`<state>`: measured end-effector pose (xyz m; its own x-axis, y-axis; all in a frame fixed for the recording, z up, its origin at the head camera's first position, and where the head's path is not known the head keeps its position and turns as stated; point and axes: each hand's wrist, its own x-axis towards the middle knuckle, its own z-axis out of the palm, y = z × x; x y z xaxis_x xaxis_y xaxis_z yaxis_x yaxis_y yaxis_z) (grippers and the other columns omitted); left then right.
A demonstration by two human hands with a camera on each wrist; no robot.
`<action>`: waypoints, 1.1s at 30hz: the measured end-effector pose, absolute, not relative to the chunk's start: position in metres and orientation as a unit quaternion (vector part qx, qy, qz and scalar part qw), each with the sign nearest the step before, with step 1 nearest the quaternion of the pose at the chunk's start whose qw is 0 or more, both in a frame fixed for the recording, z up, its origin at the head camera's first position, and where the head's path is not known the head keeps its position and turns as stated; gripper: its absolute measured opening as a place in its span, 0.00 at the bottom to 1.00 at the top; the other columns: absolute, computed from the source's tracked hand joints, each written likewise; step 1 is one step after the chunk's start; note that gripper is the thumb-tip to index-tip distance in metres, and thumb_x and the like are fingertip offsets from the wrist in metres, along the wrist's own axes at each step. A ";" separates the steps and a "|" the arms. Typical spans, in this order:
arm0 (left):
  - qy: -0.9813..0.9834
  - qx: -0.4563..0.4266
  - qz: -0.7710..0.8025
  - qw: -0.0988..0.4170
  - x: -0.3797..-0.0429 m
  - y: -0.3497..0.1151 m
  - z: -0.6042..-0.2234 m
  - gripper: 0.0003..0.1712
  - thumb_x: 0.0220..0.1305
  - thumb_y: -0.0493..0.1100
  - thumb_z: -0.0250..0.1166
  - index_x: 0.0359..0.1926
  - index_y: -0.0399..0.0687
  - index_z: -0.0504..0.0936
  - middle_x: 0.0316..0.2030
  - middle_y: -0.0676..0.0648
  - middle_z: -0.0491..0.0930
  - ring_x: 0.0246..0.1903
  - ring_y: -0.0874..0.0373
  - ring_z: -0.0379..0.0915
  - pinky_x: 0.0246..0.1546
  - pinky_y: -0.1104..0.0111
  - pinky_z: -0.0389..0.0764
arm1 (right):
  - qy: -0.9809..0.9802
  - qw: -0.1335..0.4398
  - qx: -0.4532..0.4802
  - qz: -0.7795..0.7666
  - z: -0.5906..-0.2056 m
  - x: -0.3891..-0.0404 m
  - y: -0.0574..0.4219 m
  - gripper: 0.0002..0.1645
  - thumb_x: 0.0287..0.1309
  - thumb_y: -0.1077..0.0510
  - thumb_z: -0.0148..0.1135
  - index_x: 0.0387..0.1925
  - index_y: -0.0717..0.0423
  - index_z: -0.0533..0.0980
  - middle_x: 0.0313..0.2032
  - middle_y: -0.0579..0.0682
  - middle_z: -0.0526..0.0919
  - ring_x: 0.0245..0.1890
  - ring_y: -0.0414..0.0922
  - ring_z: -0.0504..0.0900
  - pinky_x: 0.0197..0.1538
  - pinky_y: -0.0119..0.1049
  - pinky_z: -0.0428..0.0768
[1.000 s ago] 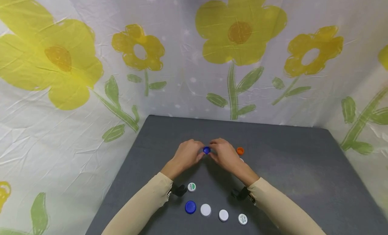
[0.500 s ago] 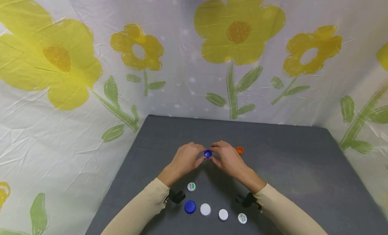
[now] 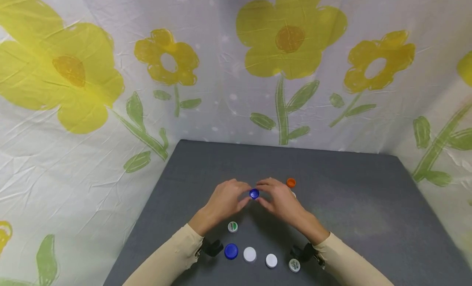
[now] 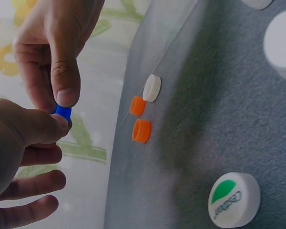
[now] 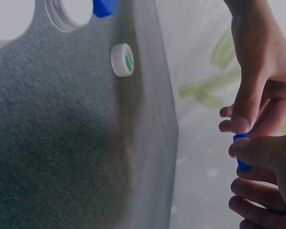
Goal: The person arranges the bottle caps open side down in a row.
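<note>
Between the fingertips of both hands is a small blue bottle cap (image 3: 254, 194), held up above the table. My left hand (image 3: 228, 199) pinches it from the left with thumb and fingers. From the other side, my right hand (image 3: 280, 199) pinches it as well. In the left wrist view the thumbs partly cover the blue cap (image 4: 63, 112), with the remaining left fingers spread loosely below. The right wrist view shows part of the cap (image 5: 240, 151) between the two thumbs.
On the grey table (image 3: 343, 187), an orange cap (image 3: 291, 182) lies beyond the right hand; the left wrist view shows a second orange cap (image 4: 137, 106) and a white cap (image 4: 152, 88). Nearer are a white-and-green cap (image 3: 232, 227), a large blue cap (image 3: 231, 251) and several white caps (image 3: 249, 254).
Both hands have drawn the blue cap back toward the person and slightly right. The forearms have spread a little wider. The caps on the table have not moved.
</note>
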<state>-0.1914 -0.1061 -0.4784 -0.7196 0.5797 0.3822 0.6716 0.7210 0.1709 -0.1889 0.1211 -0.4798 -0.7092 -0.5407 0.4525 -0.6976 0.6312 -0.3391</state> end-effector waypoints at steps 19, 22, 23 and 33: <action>-0.889 -0.367 -0.177 0.209 -0.172 -0.111 -0.486 0.23 0.61 0.45 0.84 0.55 0.46 0.92 0.52 0.48 0.93 0.46 0.54 0.90 0.46 0.60 0.90 | -0.890 0.108 0.318 0.309 -0.488 -0.177 0.128 0.18 0.64 0.57 0.77 0.53 0.59 0.87 0.53 0.54 0.92 0.56 0.52 0.90 0.59 0.52 0.88; -0.880 -0.374 -0.189 0.223 -0.172 -0.110 -0.488 0.22 0.60 0.44 0.85 0.54 0.46 0.93 0.50 0.49 0.93 0.43 0.56 0.89 0.45 0.62 0.90 | -0.887 0.087 0.316 0.325 -0.488 -0.176 0.129 0.17 0.66 0.56 0.75 0.53 0.57 0.87 0.53 0.53 0.92 0.56 0.51 0.91 0.60 0.53 0.87; -0.877 -0.376 -0.194 0.229 -0.171 -0.110 -0.488 0.21 0.59 0.44 0.85 0.53 0.46 0.93 0.50 0.49 0.93 0.43 0.56 0.89 0.44 0.62 0.90 | -0.886 0.081 0.316 0.330 -0.488 -0.176 0.129 0.16 0.67 0.56 0.74 0.54 0.57 0.87 0.54 0.52 0.92 0.56 0.51 0.91 0.60 0.53 0.87; -0.864 -0.358 -0.269 0.230 -0.170 -0.110 -0.493 0.11 0.63 0.42 0.83 0.46 0.46 0.94 0.42 0.50 0.94 0.38 0.58 0.89 0.41 0.65 0.89 | -0.873 0.050 0.310 0.373 -0.491 -0.172 0.128 0.13 0.75 0.54 0.68 0.54 0.54 0.88 0.54 0.50 0.92 0.57 0.50 0.91 0.61 0.52 0.86</action>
<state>-0.1704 -0.1095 -0.4929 -0.6376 0.4948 0.5905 0.7426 0.5989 0.2999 -0.1716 0.1278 -0.4909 -0.8024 -0.5047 0.3186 -0.5789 0.5284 -0.6210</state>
